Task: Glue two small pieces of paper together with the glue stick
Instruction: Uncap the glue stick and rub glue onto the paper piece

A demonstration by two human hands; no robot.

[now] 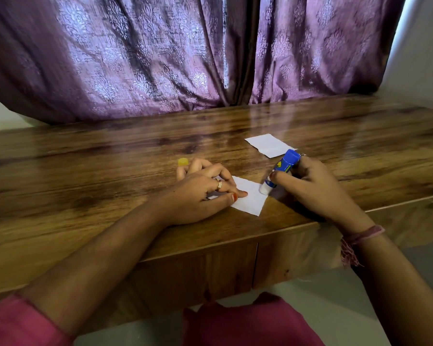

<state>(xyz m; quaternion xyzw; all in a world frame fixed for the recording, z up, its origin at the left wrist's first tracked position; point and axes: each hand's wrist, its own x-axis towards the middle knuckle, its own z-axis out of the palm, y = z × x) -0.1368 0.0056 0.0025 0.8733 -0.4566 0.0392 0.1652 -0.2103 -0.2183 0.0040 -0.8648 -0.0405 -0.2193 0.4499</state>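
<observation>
A small white paper (250, 199) lies near the table's front edge. My left hand (205, 193) presses down on its left part with fingertips and thumb. My right hand (310, 186) grips a blue glue stick (283, 168), tilted, with its white tip touching the paper's right corner. A second white paper (269, 144) lies flat farther back, just beyond the glue stick. The yellow cap (183, 161) sits on the table behind my left hand's fingers.
The wooden table (110, 171) has its front edge close to my forearms, with drawer fronts below. A purple patterned curtain (185, 58) hangs behind the table's far edge. A white wall stands at the right.
</observation>
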